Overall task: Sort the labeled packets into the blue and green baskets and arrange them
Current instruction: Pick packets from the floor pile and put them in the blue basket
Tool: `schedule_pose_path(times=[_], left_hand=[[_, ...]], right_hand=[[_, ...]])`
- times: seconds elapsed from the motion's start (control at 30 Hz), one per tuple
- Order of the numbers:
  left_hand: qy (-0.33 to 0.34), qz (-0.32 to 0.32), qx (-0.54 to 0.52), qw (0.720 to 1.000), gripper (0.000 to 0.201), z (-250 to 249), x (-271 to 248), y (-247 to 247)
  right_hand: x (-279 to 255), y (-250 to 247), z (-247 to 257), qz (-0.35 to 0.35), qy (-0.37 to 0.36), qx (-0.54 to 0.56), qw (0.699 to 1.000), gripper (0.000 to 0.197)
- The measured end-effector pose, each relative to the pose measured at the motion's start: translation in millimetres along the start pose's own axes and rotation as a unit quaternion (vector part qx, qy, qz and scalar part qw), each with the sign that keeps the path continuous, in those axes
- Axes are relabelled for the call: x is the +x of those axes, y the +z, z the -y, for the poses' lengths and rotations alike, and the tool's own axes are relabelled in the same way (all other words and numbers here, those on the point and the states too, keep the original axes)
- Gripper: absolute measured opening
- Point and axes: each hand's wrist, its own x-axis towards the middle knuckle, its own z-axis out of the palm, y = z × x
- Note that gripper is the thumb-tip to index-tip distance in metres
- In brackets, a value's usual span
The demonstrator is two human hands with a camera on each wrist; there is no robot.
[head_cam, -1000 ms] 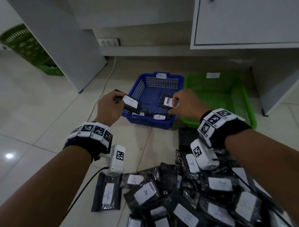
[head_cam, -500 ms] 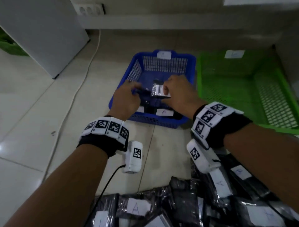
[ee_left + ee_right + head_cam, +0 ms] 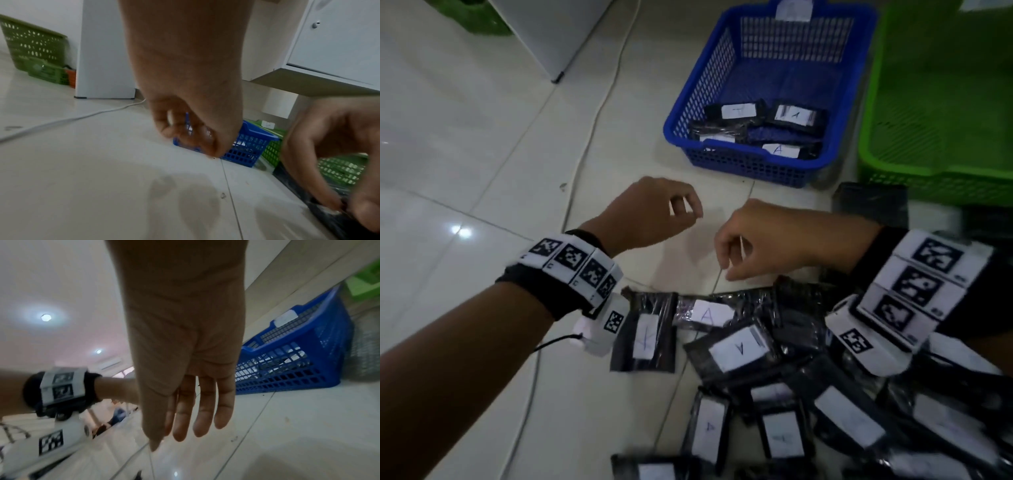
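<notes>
— Where do the two hands sit?

— In the head view both hang over bare floor [image 3: 482, 144] at the middle of the frame, between the blue basket [image 3: 690, 113] above and the heap of packets [image 3: 825, 394] at the lower right. The left hand [image 3: 650, 212] holds nothing; its fingers are loosely curled, with thumb and forefinger forming an open ring. The right hand [image 3: 774, 240] is just right of it, fingers bent downward near the top edge of the heap.

— Does the right hand grip a packet?

— The views disagree. The left wrist view shows its fingertips [image 3: 329, 203] down at a black packet's edge at the lower right, while its own wrist view shows the fingers [image 3: 203, 410] fairly straight and close together with nothing between them. A grip cannot be told.

— And the sorted packets?

— Four black packets with white labels [image 3: 767, 126] lie at the near end of the blue basket, at the upper middle; two labels read "A". The green basket [image 3: 935, 171] stands touching it at the upper right. One packet [image 3: 645, 334] lies apart at the heap's left, just beside the left wrist.

— Anything else?

— A white cable [image 3: 599, 113] runs across the floor tiles at the upper left.
</notes>
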Motion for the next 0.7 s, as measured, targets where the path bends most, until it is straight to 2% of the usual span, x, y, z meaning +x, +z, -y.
schedule_pose_path(times=[0.1, 0.17, 0.23, 0.33, 0.43, 0.57, 0.7], left_hand=[[-0.039, 0.189, 0.060, 0.979, 0.017, 0, -26, 0], [-0.068, 0.265, 0.112, 0.955, 0.029, 0, -42, 7], [-0.087, 0.308, 0.151, 0.935, 0.050, 1, -59, 19], [-0.125, 0.307, 0.166, 0.929, 0.076, 2, -78, 36], [-0.162, 0.274, 0.171, 0.933, 0.086, 5, -93, 51], [-0.152, 0.265, 0.195, 0.932, 0.083, 9, -98, 54], [-0.169, 0.306, 0.232, 0.907, 0.077, 13, -94, 45]], right_hand=[[-9, 18, 17, 0.056, 0.009, 0.003, 0.998, 0.025], [-15, 29, 25, 0.101, 0.014, -0.011, 0.995, 0.033], [-19, 41, 29, 0.128, 0.022, -0.031, 0.991, 0.039], [-23, 55, 29, 0.137, 0.051, -0.060, 0.987, 0.044], [-28, 62, 30, 0.114, 0.062, -0.054, 0.990, 0.039], [-32, 59, 27, 0.084, 0.067, 0.000, 0.994, 0.031], [-36, 39, 18, 0.044, 0.082, 0.076, 0.993, 0.026]])
